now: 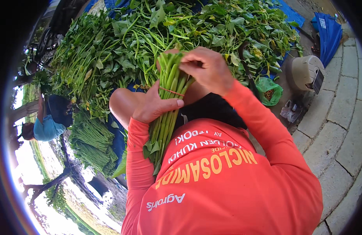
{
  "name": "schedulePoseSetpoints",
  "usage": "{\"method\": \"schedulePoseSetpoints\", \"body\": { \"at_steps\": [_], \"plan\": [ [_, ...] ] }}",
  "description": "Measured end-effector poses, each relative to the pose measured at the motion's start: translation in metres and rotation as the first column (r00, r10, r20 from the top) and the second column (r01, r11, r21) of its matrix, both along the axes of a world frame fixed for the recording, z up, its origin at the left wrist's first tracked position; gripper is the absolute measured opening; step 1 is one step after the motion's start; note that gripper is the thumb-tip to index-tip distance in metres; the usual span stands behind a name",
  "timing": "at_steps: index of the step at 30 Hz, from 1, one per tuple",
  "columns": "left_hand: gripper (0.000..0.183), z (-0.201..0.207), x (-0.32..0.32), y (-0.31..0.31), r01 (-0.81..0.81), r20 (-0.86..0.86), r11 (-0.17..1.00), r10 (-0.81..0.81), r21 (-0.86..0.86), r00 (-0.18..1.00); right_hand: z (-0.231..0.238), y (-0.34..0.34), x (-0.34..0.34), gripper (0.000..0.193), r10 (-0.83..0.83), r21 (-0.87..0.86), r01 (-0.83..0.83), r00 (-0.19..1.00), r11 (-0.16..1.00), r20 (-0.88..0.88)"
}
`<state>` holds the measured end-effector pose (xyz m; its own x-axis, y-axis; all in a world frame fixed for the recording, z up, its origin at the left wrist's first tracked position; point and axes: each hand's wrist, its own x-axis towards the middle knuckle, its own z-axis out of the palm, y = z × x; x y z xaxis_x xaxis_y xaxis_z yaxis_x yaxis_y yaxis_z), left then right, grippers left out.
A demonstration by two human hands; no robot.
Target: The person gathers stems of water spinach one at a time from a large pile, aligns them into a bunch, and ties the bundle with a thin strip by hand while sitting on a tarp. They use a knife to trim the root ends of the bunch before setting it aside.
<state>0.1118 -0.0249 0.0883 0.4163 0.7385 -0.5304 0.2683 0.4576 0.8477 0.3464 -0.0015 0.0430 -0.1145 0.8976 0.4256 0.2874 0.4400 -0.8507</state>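
My left hand [157, 105] is wrapped round a bundle of leafy green stems [170, 82], with the thumb lying across its front. A thin red rubber band [171, 92] circles the stems just above that thumb. The bundle stands tilted against my body, its stem ends up and its leaves down by my left forearm. At the upper right side of the stem ends is my right hand [208, 68], fingers curled in toward the thumb. Whatever those fingertips pinch, if anything, is too small to make out.
A large heap of loose leafy stems [118, 47] spreads over a blue tarp [292, 15] ahead. Tied bundles [93, 143] lie stacked at the left, near another person in a blue shirt [50, 127]. On the right are a green plastic bag [269, 92], a beige container [306, 72] and a folded blue umbrella [328, 37].
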Motion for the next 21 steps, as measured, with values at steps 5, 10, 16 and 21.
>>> {"method": "schedulePoseSetpoints", "body": {
  "at_steps": [5, 10, 16, 21],
  "plan": [
    [0.064, 0.011, -0.02, 0.005, -0.114, 0.209, 0.983, 0.143, -0.142, 0.968, 0.026, 0.015, -0.011, 0.011, -0.124, 0.012, 0.133, 0.954, 0.991, -0.275],
    [0.061, 0.019, -0.029, 0.003, -0.197, 0.191, 0.98, 0.195, -0.006, 0.962, 0.03, -0.002, -0.037, 0.024, -0.023, -0.456, -0.206, 0.894, 0.866, -0.447],
    [0.058, 0.022, -0.026, -0.006, -0.2, 0.017, 0.961, 0.2, 0.192, 0.98, 0.029, 0.004, -0.044, 0.026, -0.061, -0.651, -0.237, 0.915, 0.721, -0.4],
    [0.059, 0.021, -0.024, -0.01, -0.212, 0.008, 0.954, 0.215, 0.211, 0.977, 0.013, 0.008, -0.042, 0.025, 0.054, -0.556, -0.249, 0.938, 0.793, -0.343]
  ]
}}
